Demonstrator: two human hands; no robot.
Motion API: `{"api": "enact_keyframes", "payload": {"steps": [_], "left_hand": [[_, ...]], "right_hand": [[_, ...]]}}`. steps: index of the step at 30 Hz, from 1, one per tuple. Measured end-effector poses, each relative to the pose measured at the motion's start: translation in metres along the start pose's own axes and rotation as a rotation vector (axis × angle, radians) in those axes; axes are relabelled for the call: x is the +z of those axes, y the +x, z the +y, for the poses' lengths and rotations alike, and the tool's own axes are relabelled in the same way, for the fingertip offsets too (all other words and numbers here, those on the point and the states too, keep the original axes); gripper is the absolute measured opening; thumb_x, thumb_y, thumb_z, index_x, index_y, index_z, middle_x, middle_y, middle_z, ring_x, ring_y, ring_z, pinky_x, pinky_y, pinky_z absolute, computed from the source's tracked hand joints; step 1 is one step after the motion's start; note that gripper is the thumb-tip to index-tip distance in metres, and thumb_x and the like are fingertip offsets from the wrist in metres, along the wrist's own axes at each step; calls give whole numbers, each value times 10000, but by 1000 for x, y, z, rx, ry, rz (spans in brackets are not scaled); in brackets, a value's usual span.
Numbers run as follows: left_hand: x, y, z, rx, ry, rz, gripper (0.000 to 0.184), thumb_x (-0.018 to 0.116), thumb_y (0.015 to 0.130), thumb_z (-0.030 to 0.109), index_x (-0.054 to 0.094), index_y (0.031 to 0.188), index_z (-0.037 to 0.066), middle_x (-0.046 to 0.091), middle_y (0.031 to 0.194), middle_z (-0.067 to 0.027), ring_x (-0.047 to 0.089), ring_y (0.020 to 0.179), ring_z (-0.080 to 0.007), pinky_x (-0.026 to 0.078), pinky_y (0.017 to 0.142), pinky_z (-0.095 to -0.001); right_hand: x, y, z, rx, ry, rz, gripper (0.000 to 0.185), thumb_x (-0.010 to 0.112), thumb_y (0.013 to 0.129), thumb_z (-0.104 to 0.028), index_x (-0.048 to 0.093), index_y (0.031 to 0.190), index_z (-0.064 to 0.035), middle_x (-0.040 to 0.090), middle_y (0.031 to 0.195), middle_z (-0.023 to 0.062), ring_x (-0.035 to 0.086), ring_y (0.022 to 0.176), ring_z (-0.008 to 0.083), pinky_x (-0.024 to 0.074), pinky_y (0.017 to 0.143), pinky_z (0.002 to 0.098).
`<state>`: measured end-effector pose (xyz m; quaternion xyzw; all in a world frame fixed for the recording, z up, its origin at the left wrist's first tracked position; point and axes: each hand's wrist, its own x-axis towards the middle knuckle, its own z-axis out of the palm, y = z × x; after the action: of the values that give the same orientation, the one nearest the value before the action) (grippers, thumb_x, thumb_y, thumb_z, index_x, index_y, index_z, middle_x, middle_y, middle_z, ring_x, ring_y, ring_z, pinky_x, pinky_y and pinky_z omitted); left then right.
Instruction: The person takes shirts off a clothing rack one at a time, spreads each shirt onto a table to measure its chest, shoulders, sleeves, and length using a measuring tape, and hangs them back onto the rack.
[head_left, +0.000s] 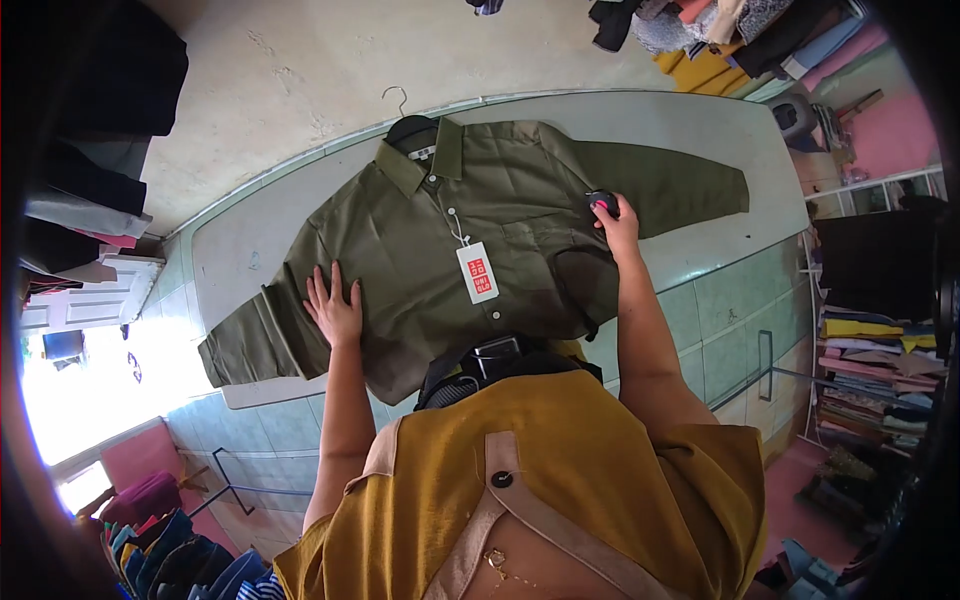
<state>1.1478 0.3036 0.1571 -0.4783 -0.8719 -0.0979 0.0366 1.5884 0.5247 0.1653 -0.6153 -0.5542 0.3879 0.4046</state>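
Note:
An olive-green button-up shirt (400, 260) lies front up on a pale padded board (690, 130), its sleeves stretched to both sides. A black hanger (411, 128) with a metal hook sits inside the collar. From a button hangs a white and red UNIQLO tag (477, 273). My left hand (336, 310) rests flat on the shirt near the left sleeve, fingers spread. Closed around a small rounded black object (601, 203), my right hand (618, 226) is over the shirt beside the right sleeve. The object's kind is unclear, as fingers cover part of it.
Piles of folded clothes (875, 365) fill a rack at the right, and more garments (740, 30) lie at the upper right. Dark clothes (120, 70) hang at the left. A grey iron-like item (793, 120) stands at the board's right end.

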Motion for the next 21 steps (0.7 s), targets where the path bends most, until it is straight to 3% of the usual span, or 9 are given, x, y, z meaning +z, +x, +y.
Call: {"api": "enact_keyframes", "payload": {"steps": [8, 12, 14, 21], "left_hand": [[-10, -41, -21, -23, 16, -5, 546, 531, 860, 396, 360, 1372, 310, 275, 1452, -63, 258, 1327, -310, 221, 1042, -557], [-10, -44, -20, -57, 34, -30, 547, 518, 865, 419, 355, 1374, 305, 257, 1461, -59, 250, 1329, -318, 233, 1033, -567], [-13, -42, -15, -106, 47, -101, 546, 507, 871, 415, 341, 1380, 307, 249, 1466, -56, 235, 1337, -314, 232, 1029, -578], [-19, -30, -2, -250, 47, -212, 539, 500, 878, 394, 326, 1384, 326, 231, 1476, -47, 222, 1344, -312, 261, 1009, -592]], "right_hand": [[-18, -16, 1, 88, 174, -132, 304, 678, 769, -138, 577, 1005, 24, 616, 815, 68, 567, 520, 112, 465, 525, 245], [-47, 30, 10, 68, 151, 109, 335, 664, 791, -167, 551, 1040, 26, 605, 831, 84, 564, 515, 121, 468, 509, 250], [-64, 53, 0, 80, 108, 121, 302, 666, 793, -182, 558, 999, 11, 588, 831, 55, 532, 529, 110, 457, 498, 247], [-97, 129, 39, 5, -104, 75, 360, 658, 795, -239, 545, 1028, 11, 612, 846, 119, 597, 516, 166, 488, 449, 280]]}}
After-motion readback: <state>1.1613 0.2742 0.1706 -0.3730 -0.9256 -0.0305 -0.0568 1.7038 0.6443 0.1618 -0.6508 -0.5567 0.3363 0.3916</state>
